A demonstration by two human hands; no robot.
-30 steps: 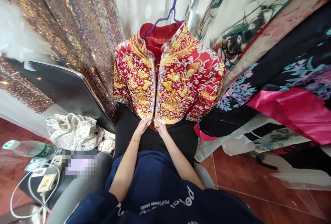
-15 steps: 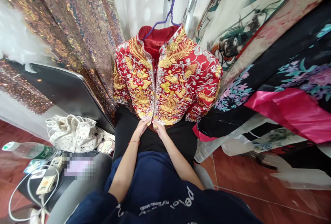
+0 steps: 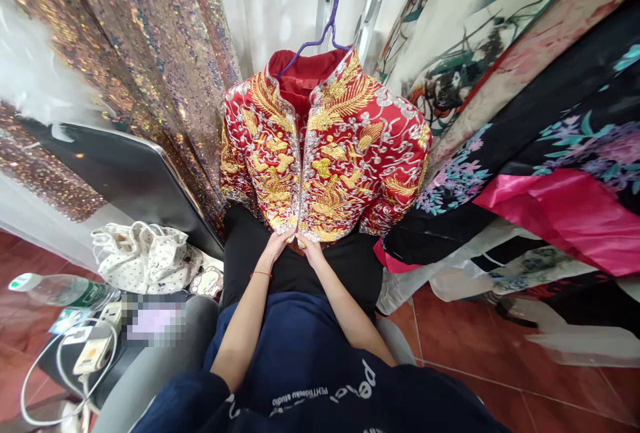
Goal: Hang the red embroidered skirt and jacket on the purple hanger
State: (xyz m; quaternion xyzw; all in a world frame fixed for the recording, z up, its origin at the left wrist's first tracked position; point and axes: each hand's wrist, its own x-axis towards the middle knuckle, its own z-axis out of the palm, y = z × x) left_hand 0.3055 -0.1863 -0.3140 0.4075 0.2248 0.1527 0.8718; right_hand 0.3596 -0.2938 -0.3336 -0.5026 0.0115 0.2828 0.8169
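In front of me hangs a red jacket with gold and silver embroidery and a stand collar, its shoulders on a purple hanger. My left hand pinches the bottom front corner of one front panel. Right beside it, my right hand grips the matching corner of the other panel. The two front edges meet low down and part towards the collar. Black cloth lies across my lap under the jacket's hem. My fingertips are partly hidden by the hem.
Sequined fabric hangs at left behind a dark panel. A spotted white pouch, a plastic bottle and a power strip with white cable lie at lower left. Floral black garments and pink satin crowd the right.
The whole view has shifted very slightly to the right. Both hands keep their hold on the jacket's lower front corners, which stay together.
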